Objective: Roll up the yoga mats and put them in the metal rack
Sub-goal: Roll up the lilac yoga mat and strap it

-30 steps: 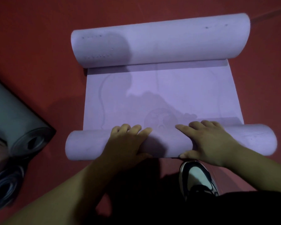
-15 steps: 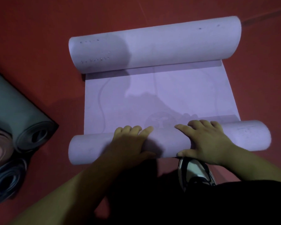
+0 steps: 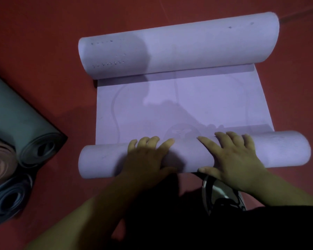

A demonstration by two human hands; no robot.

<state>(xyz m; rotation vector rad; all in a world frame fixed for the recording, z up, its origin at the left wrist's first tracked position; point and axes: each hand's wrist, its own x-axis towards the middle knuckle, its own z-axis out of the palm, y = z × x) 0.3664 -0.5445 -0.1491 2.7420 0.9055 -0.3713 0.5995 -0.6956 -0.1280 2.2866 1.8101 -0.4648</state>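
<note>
Lilac foam mat (image 3: 188, 105), smooth, cylindrical roll at each end

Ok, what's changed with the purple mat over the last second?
The near roll advanced a little toward the far roll and grew thicker, so the flat stretch between them is shorter. The left hand and right hand stayed pressed on top of it; nothing was grabbed or let go. The rolled mats at the left did not move.
</note>
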